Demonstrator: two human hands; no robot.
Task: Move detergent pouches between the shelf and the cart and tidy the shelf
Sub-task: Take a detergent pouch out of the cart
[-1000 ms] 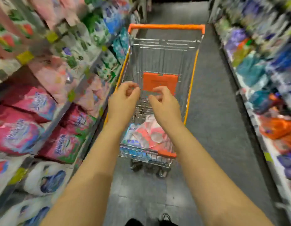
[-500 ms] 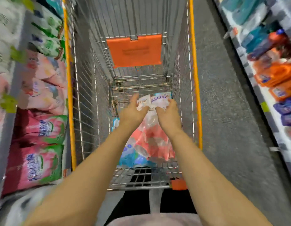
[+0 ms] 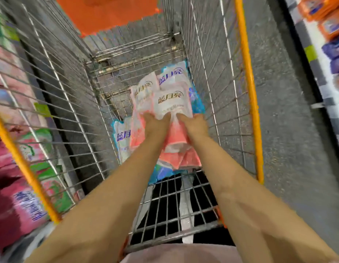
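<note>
Both my arms reach down into a wire shopping cart (image 3: 246, 76) with orange rims. Several detergent pouches lie on its floor. My left hand (image 3: 155, 126) and my right hand (image 3: 193, 126) grip the top white-and-pink pouch (image 3: 170, 103) by its middle, one hand on each side. Another white-and-pink pouch (image 3: 142, 95) lies just left of it. A blue-edged pouch (image 3: 122, 137) lies at the lower left of the pile, and another blue-edged pouch (image 3: 174, 73) shows behind at the back.
The left shelf (image 3: 22, 186) holds pink and green pouches close against the cart's side. The orange child-seat flap (image 3: 108, 14) hangs at the cart's far end. Grey aisle floor (image 3: 288, 130) runs to the right, with orange and blue packs (image 3: 332, 25) on the right shelf.
My view dropped from the aisle down into the cart. Both hands went from above the cart to deep inside it and took hold of the top white-and-pink pouch.
</note>
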